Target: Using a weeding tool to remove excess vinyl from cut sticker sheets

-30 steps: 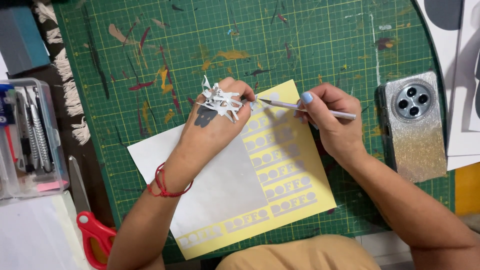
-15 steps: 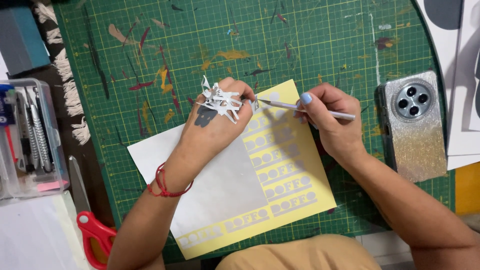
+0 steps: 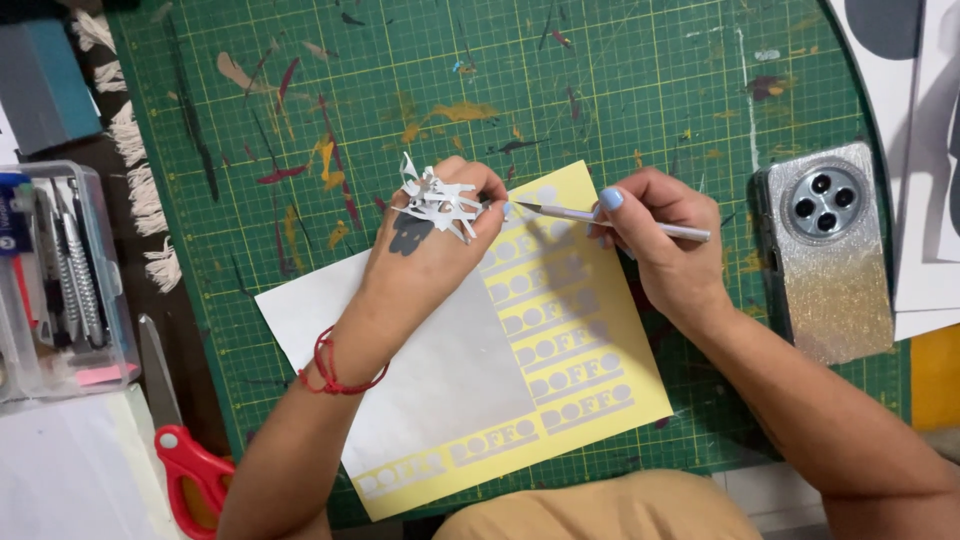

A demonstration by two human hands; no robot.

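Right hand [image 3: 665, 245] pinches a craft knife [image 3: 610, 218], tip at the yellow stencil sheet [image 3: 560, 340] on the green cutting mat [image 3: 600, 90]. Left hand [image 3: 430, 250] presses the sheet, white paper scraps [image 3: 435, 200] stuck to its fingers. Risk: blade close to left fingertips; a slip cuts skin. Phone [image 3: 830, 250] right, scissors [image 3: 185, 460] and tool box [image 3: 55, 280] left; nothing blocks.

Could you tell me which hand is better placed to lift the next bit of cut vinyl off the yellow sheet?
Probably the right hand: it holds the craft knife, tip at the yellow sheet. The left hand presses the sheet.
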